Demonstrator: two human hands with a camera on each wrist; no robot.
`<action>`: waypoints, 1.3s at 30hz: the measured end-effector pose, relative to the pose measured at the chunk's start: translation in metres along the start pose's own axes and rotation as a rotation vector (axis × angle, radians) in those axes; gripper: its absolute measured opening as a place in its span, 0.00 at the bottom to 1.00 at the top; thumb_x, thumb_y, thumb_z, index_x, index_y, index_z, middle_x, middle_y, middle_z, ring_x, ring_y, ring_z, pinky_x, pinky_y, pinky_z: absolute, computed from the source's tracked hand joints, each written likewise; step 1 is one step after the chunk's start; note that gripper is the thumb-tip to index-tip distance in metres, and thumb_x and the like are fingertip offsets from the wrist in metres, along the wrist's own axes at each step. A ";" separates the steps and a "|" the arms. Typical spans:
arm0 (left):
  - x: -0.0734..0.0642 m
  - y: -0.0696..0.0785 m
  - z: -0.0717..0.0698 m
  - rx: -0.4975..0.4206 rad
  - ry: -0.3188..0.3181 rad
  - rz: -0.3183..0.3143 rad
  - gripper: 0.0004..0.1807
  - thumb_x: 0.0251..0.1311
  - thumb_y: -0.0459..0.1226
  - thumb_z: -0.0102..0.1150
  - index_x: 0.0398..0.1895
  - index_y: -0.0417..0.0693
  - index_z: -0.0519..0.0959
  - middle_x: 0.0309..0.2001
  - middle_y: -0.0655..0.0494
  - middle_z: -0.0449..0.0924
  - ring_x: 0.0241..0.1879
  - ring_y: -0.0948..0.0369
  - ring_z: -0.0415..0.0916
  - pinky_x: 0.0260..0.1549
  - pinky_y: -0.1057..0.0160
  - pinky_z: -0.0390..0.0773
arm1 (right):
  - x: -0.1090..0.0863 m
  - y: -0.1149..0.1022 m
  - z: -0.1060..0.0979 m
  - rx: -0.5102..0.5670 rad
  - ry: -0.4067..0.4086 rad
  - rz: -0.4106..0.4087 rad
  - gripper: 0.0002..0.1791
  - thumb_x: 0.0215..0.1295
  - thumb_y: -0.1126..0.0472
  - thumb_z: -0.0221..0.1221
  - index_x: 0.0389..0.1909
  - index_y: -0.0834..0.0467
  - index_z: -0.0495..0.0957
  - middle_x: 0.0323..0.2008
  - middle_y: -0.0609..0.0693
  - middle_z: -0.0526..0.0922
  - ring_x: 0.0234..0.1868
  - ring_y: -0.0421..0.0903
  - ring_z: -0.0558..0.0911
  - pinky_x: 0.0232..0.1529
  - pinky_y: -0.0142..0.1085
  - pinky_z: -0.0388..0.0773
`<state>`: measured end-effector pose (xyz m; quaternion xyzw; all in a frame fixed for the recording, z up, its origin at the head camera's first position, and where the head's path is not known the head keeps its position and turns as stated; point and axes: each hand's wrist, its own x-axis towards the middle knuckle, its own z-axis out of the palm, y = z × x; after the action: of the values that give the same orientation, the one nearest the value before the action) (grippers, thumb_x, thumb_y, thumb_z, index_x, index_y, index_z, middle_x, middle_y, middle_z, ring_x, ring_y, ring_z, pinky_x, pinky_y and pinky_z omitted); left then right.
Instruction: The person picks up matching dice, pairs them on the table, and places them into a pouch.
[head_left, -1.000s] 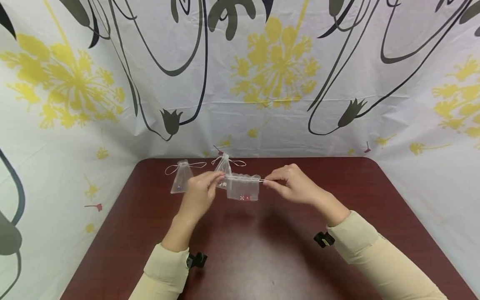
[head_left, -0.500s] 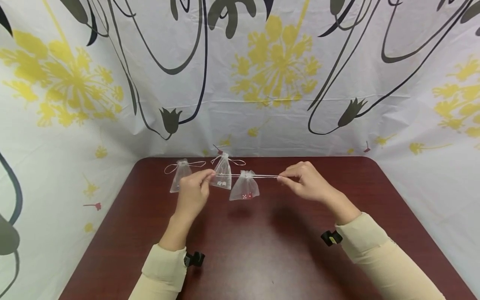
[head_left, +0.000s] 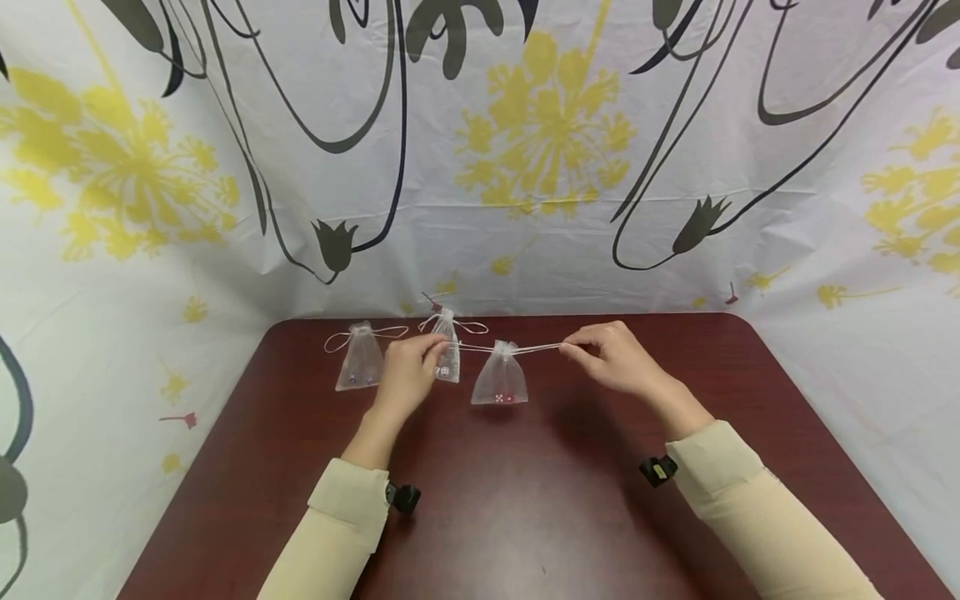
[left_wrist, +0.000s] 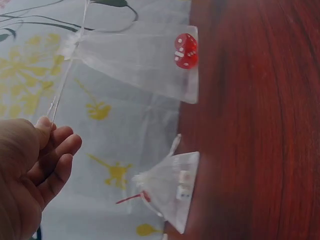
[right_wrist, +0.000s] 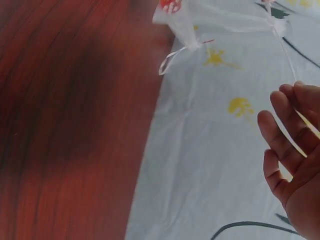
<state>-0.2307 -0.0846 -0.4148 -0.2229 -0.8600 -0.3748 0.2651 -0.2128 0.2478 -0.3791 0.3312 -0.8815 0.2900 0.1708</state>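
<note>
A sheer white drawstring pouch (head_left: 498, 379) hangs between my hands, its neck gathered tight. Red dice (left_wrist: 186, 51) lie in its bottom corner. My left hand (head_left: 408, 367) pinches the drawstring (left_wrist: 61, 92) on one side between thumb and forefinger. On the other side, my right hand (head_left: 611, 357) pinches the string's opposite end, the remaining fingers loosely bent in the right wrist view. Behind my left fingers stands a second tied pouch (head_left: 450, 333) with white dice (left_wrist: 183, 185). Farther left, a third pouch (head_left: 362, 358) holds small dark dice.
The dark red table (head_left: 480, 517) has rounded far corners and ends against a white curtain (head_left: 420, 167) with yellow and grey plant prints. Curtain panels also hang along both sides. A small black camera sits at each wrist.
My hands pulled the strings outward, and the pouch mouth drew from wide to gathered. Since then my left hand has shifted right and the pouch has moved slightly right too.
</note>
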 end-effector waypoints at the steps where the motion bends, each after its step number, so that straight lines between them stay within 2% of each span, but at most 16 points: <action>1: 0.001 -0.002 0.004 0.002 -0.016 -0.013 0.07 0.65 0.33 0.66 0.40 0.38 0.88 0.33 0.47 0.89 0.29 0.55 0.86 0.35 0.56 0.85 | 0.000 0.002 0.002 -0.014 -0.001 0.016 0.04 0.66 0.64 0.66 0.34 0.56 0.89 0.29 0.43 0.87 0.27 0.36 0.81 0.30 0.37 0.77; 6: 0.005 -0.012 0.019 0.017 -0.081 -0.068 0.08 0.66 0.35 0.65 0.42 0.40 0.89 0.37 0.48 0.89 0.36 0.53 0.87 0.40 0.54 0.85 | -0.004 0.010 0.012 -0.071 0.015 0.104 0.05 0.67 0.62 0.66 0.36 0.58 0.90 0.31 0.48 0.89 0.26 0.39 0.80 0.30 0.40 0.76; 12: 0.005 -0.011 0.023 0.057 -0.122 -0.088 0.08 0.68 0.36 0.64 0.43 0.43 0.89 0.35 0.50 0.89 0.31 0.55 0.84 0.36 0.55 0.83 | -0.007 0.012 0.018 -0.107 0.057 0.166 0.06 0.67 0.62 0.65 0.36 0.59 0.89 0.30 0.49 0.88 0.24 0.42 0.77 0.29 0.40 0.74; 17: 0.001 -0.002 0.011 0.031 -0.117 -0.070 0.07 0.67 0.34 0.65 0.41 0.41 0.89 0.32 0.50 0.89 0.32 0.55 0.86 0.37 0.54 0.84 | -0.011 0.002 0.012 -0.075 0.062 0.140 0.05 0.67 0.63 0.65 0.36 0.60 0.89 0.31 0.49 0.88 0.28 0.43 0.81 0.31 0.43 0.77; 22: 0.011 0.002 0.004 0.021 -0.101 -0.039 0.08 0.67 0.34 0.64 0.41 0.40 0.89 0.30 0.50 0.88 0.30 0.55 0.86 0.36 0.53 0.83 | -0.004 -0.001 0.005 -0.062 0.089 0.102 0.05 0.66 0.64 0.65 0.36 0.61 0.89 0.31 0.50 0.88 0.28 0.43 0.81 0.32 0.44 0.77; 26: 0.018 -0.006 0.013 0.061 -0.164 -0.077 0.08 0.68 0.36 0.63 0.41 0.43 0.89 0.31 0.52 0.88 0.31 0.55 0.85 0.37 0.54 0.82 | 0.004 0.008 0.013 -0.113 0.088 0.122 0.06 0.67 0.62 0.65 0.37 0.60 0.89 0.31 0.51 0.89 0.29 0.47 0.83 0.34 0.45 0.78; 29: 0.018 -0.014 0.022 0.092 -0.221 -0.124 0.07 0.69 0.36 0.63 0.39 0.44 0.89 0.30 0.54 0.88 0.32 0.55 0.84 0.37 0.55 0.82 | 0.007 0.017 0.024 -0.171 0.080 0.150 0.07 0.67 0.61 0.65 0.36 0.60 0.89 0.31 0.52 0.89 0.30 0.49 0.85 0.35 0.48 0.78; 31: 0.017 -0.018 0.027 0.106 -0.232 -0.143 0.08 0.69 0.37 0.63 0.39 0.44 0.89 0.30 0.54 0.88 0.33 0.54 0.84 0.39 0.54 0.82 | 0.008 0.021 0.030 -0.198 0.082 0.167 0.07 0.67 0.61 0.64 0.36 0.60 0.89 0.31 0.52 0.89 0.29 0.50 0.85 0.35 0.49 0.78; 34: 0.018 -0.022 0.030 0.111 -0.203 -0.151 0.09 0.69 0.38 0.62 0.44 0.44 0.88 0.35 0.50 0.89 0.37 0.51 0.85 0.43 0.52 0.82 | 0.011 0.025 0.036 -0.204 0.094 0.205 0.09 0.69 0.60 0.63 0.38 0.60 0.89 0.33 0.54 0.89 0.29 0.52 0.85 0.34 0.51 0.78; 37: 0.021 -0.022 0.029 0.116 -0.162 -0.152 0.16 0.70 0.41 0.62 0.55 0.43 0.84 0.48 0.46 0.87 0.49 0.47 0.84 0.52 0.49 0.80 | 0.015 0.026 0.037 -0.210 0.118 0.265 0.14 0.71 0.56 0.62 0.46 0.62 0.87 0.40 0.57 0.89 0.38 0.57 0.86 0.43 0.55 0.78; 39: 0.022 -0.021 0.025 0.116 -0.141 -0.157 0.21 0.70 0.43 0.61 0.62 0.44 0.80 0.56 0.44 0.83 0.56 0.46 0.80 0.58 0.47 0.76 | 0.018 0.025 0.036 -0.210 0.133 0.311 0.19 0.72 0.53 0.62 0.54 0.63 0.83 0.46 0.59 0.87 0.46 0.60 0.84 0.50 0.58 0.75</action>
<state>-0.2673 -0.0741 -0.4264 -0.1648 -0.9116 -0.3272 0.1865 -0.2470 0.2321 -0.4081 0.1513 -0.9343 0.2404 0.2154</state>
